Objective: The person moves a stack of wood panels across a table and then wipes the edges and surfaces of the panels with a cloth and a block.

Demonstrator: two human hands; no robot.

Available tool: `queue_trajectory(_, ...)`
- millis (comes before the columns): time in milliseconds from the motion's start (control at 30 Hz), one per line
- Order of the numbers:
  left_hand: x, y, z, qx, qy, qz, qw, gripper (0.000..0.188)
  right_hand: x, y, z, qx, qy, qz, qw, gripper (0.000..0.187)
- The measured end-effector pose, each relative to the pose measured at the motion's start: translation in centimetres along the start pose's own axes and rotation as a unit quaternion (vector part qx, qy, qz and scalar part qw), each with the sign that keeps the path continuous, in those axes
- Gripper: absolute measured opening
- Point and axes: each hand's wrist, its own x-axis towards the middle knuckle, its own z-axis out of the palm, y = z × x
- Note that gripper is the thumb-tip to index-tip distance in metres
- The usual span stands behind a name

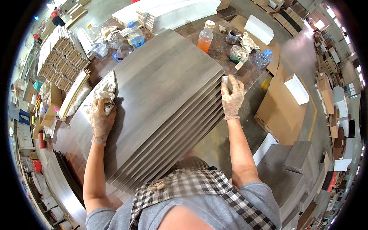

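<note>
A stack of grey wood-grain boards [153,80] lies before me, its layers stepped along the near right side. My left hand [102,122], in a stained pale glove, is closed on a crumpled whitish rag [105,90] over the left part of the top board. At the stack's right corner is my right hand [233,99], gloved likewise, its fingers closed around a small pale block [224,79] against the board edges. The block's exact kind does not show, and the fingers cover part of it.
Behind the stack, the dark table [220,50] carries a bottle of orange liquid [205,37], a blue-capped bottle [135,35], a jar [238,55] and white panels [184,17]. Cardboard [285,111] lies to the right. More grey boards [278,168] are stacked at the near right.
</note>
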Motion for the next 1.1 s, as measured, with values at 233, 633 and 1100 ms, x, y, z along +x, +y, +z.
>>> queue_trajectory(233, 0.3, -0.1, 0.0, -0.001, 0.013, 0.023, 1.0, 0.028, -1.5, -7.1, 1.0, 0.054, -0.033, -0.13, 0.99, 0.041)
queue_trajectory(633, 5.7, 7.3, 4.5, -0.04, -0.054, 0.074, 0.995, 0.02, -1.1, -5.6, 1.7, 0.093, -0.038, -0.11, 0.989, 0.039)
queue_trajectory(1100, 5.8, 8.6, 4.8, -0.057, -0.039, 0.139, 0.988, 0.023, 4.0, 1.3, 1.4, 0.005, 0.01, -0.023, 1.0, 0.04)
